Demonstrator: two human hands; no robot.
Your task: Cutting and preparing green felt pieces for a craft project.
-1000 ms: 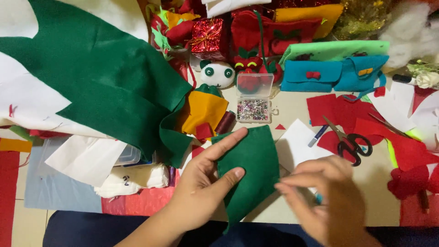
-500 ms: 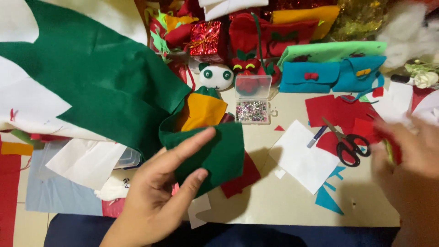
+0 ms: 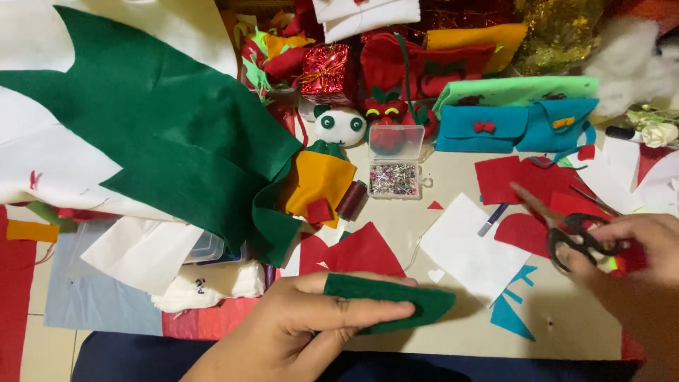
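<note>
Holding folded green felt point(image 3: 396, 305) in left hand point(image 3: 297, 332), right hand point(image 3: 636, 247) gripping scissors point(image 3: 566, 226).

A shiny red gift box point(image 3: 327, 68) with a gold ribbon — a small cube wrapped in crinkled foil — sits at the far end of the table, well beyond the left hand point(image 3: 304, 325) and slightly to its right side. Nearer, up and to the right of that hand's grip, lies a clear plastic box point(image 3: 395, 170): rectangular, lid standing open, its tray filled with tiny multicoloured pins. It lies well left of the right hand point(image 3: 636, 244). A second clear plastic container point(image 3: 209, 247) shows only a corner — up and left of the left hand, mostly buried under felt. No labels, signs or screens are visible.
</note>
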